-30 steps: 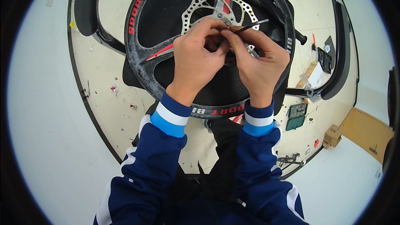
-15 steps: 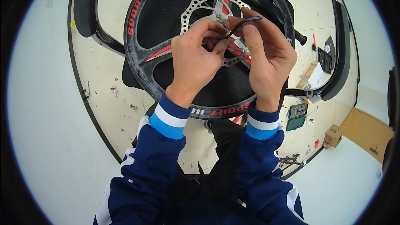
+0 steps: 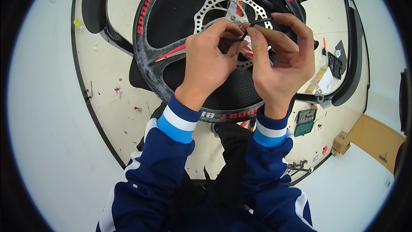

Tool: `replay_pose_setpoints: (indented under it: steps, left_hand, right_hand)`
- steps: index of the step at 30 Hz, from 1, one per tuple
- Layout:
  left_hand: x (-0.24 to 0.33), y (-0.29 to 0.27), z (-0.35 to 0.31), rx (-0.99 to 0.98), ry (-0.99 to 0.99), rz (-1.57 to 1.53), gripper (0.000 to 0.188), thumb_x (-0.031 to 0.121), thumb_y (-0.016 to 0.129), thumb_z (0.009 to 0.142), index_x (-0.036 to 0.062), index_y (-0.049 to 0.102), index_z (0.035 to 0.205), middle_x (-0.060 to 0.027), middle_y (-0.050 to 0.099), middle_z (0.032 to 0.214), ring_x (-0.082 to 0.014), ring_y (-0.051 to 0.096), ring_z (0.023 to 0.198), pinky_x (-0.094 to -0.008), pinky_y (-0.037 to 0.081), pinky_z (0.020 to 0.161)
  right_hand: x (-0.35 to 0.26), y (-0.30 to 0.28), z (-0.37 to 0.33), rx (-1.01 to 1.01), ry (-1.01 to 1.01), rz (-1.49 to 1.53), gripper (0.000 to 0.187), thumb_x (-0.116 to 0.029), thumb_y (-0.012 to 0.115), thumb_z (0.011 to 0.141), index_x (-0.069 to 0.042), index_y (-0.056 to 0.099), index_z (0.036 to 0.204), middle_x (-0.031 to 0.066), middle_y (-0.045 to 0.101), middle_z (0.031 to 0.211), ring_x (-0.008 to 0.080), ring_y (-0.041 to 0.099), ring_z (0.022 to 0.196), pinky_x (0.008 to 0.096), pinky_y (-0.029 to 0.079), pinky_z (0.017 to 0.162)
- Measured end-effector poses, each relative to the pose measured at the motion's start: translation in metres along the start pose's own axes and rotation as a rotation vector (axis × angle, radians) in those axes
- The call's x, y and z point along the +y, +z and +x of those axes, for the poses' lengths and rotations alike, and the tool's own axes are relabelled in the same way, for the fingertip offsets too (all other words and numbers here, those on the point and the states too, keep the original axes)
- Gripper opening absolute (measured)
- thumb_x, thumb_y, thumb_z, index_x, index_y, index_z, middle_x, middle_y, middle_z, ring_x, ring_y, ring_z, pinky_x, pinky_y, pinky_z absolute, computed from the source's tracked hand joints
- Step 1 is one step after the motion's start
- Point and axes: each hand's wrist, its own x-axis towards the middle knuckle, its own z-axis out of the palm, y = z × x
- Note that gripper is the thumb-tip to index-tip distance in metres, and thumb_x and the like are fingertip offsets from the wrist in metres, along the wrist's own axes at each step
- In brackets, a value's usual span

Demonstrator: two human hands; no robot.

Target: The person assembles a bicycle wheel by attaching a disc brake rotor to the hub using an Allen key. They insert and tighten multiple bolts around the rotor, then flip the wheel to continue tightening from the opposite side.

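Note:
Between my hands is a dark, bent hex key [image 3: 259, 20]. My right hand [image 3: 283, 60] is closed on it, with the thumb beneath the shaft and the index finger at its far end. My left hand [image 3: 208, 56] pinches near the key's lower end; whether a small bolt sits in those fingertips is hidden. Both hands hover over the hub of a black three-spoke bicycle wheel [image 3: 143, 58] with red and white markings. A silver perforated disc brake rotor [image 3: 201, 15] lies at its centre, partly covered by my hands.
The wheel lies across a black office chair, whose armrests [image 3: 95, 6] flank it. On the floor to the right are a black tool case [image 3: 334, 65], a green case [image 3: 305, 122] and a small cardboard box [image 3: 342, 142]. Small scraps are scattered at left.
The wheel sits slightly farther right in view. My right fingers have shifted on the hex key, the index finger now curling over its far end. My left hand keeps its pinch.

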Motion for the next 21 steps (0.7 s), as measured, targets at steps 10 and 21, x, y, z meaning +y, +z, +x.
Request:
replay_pose_setpoints:
  steps: [10,21]
  left_hand:
    - [-0.001,-0.002,0.001,-0.013,-0.004,0.016,0.020,-0.003,0.076,0.078,0.0010,0.067,0.095,-0.0115,0.075,0.083,-0.0210,0.072,0.064,-0.0281,0.054,0.058]
    - [-0.013,0.002,0.000,0.035,0.142,0.026,0.025,0.000,0.079,0.072,0.0027,0.070,0.095,-0.0104,0.072,0.082,-0.0218,0.071,0.067,-0.0288,0.053,0.058]
  right_hand:
    - [-0.006,0.007,-0.003,0.063,-0.032,-0.056,0.029,0.007,0.075,0.081,0.003,0.058,0.104,0.0128,0.073,0.089,0.0198,0.076,0.081,0.0269,0.058,0.073]
    - [-0.003,0.020,-0.009,0.197,-0.066,0.055,0.026,0.007,0.077,0.081,0.001,0.053,0.091,0.0178,0.073,0.091,0.0194,0.074,0.083,0.0281,0.059,0.076]
